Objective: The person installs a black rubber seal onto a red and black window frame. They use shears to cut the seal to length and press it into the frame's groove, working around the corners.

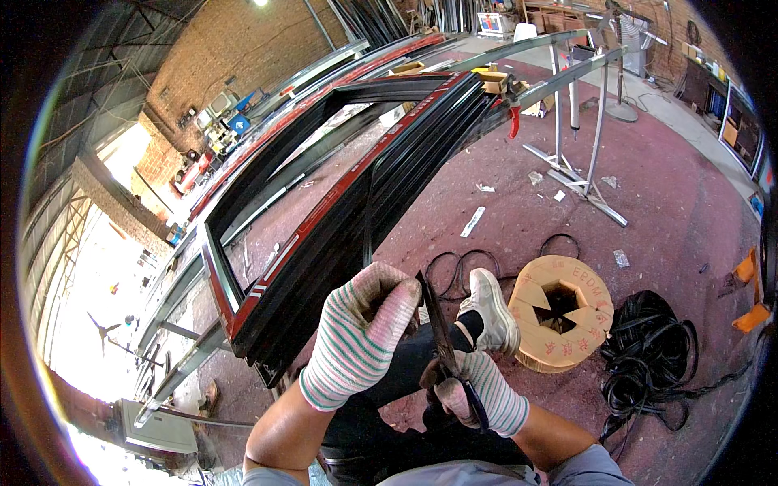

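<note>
My left hand, in a white glove with green stripes, is closed around a thin black rubber strip. The strip hangs down the side of a black frame with red film along its face. My right hand, gloved the same way, grips a pair of scissors by the dark handles. Their long blades point up, right beside my left fingertips; whether they touch the strip is hidden. The frame slopes away in front of me, its near corner to the left of my left hand.
A cardboard reel stands on the reddish floor at the right, by my shoe. Beyond it lies a tangled heap of black strip. Metal trestle legs stand at the back right, and a red-handled tool hangs near the frame's far end.
</note>
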